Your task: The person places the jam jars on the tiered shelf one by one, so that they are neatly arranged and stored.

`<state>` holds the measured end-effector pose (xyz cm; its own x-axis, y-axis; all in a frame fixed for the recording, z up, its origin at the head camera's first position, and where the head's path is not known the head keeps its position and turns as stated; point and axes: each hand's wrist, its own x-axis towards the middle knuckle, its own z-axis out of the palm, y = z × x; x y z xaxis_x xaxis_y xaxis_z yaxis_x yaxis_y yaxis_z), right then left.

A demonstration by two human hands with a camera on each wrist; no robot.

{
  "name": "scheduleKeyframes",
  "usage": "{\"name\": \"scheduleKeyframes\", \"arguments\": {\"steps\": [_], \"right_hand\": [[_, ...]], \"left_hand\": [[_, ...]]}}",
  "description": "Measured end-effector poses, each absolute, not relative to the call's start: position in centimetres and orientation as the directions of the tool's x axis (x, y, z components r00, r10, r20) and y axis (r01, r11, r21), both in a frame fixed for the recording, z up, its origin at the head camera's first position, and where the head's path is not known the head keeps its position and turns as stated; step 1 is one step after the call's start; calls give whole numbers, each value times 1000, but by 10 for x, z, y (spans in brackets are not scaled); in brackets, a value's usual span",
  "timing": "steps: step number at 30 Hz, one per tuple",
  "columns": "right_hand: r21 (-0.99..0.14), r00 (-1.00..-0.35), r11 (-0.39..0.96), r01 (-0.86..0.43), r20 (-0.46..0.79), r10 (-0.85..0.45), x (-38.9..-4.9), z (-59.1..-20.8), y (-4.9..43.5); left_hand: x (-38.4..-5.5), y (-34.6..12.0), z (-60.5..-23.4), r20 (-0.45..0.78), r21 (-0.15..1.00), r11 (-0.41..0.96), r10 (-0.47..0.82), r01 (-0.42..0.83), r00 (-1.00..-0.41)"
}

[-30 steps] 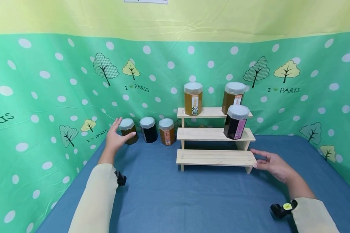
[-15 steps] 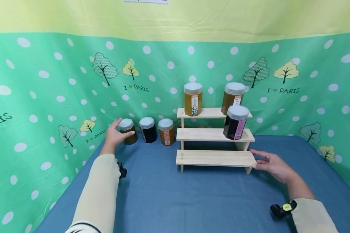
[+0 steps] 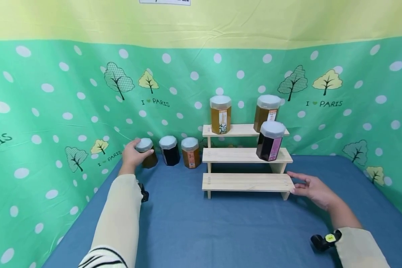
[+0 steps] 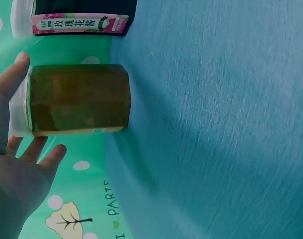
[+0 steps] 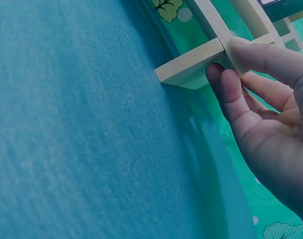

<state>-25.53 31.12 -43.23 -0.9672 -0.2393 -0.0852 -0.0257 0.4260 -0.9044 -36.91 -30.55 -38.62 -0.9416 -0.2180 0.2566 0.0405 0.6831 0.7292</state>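
Note:
At the left end of a row of jars, my left hand (image 3: 133,156) spans the white lid of a brown jar (image 3: 149,160), thumb on one side and fingers on the other. The left wrist view shows this brown jar (image 4: 79,99) standing on the cloth, its lid partly behind the thumb. My right hand (image 3: 313,190) holds the right end of the bottom step of a three-step wooden display stand (image 3: 248,182). Up close, the right hand (image 5: 271,109) has its thumb on the wooden edge and fingertips below it.
Beside the brown jar stand a dark jar (image 3: 170,154) and an orange-brown jar (image 3: 191,156). The top step bears an amber jar (image 3: 219,121) and a brown jar (image 3: 263,116); the middle step bears a dark, pink-labelled jar (image 3: 267,146). A green dotted curtain (image 3: 187,74) hangs behind the blue cloth (image 3: 221,227).
My left hand has moved in and closed around the lid of the leftmost jar, its forearm shifting slightly right. The right hand stays at the stand's bottom step.

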Motion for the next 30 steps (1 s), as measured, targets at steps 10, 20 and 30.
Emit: {"name": "scheduleKeyframes", "arguments": {"steps": [10, 20, 30], "right_hand": [[-906, -969, 423, -35, -73, -236, -254, -432, 315], [-907, -970, 419, -35, -71, -234, -253, -431, 316], [-910, -969, 414, -38, -68, -239, -256, -432, 314]], "left_hand": [[-364, -302, -387, 291, 761, 647, -274, 48, -917], [-355, -304, -394, 273, 819, 571, -287, 64, -918], [-340, -306, -395, 257, 801, 597, -270, 48, -928]]}}
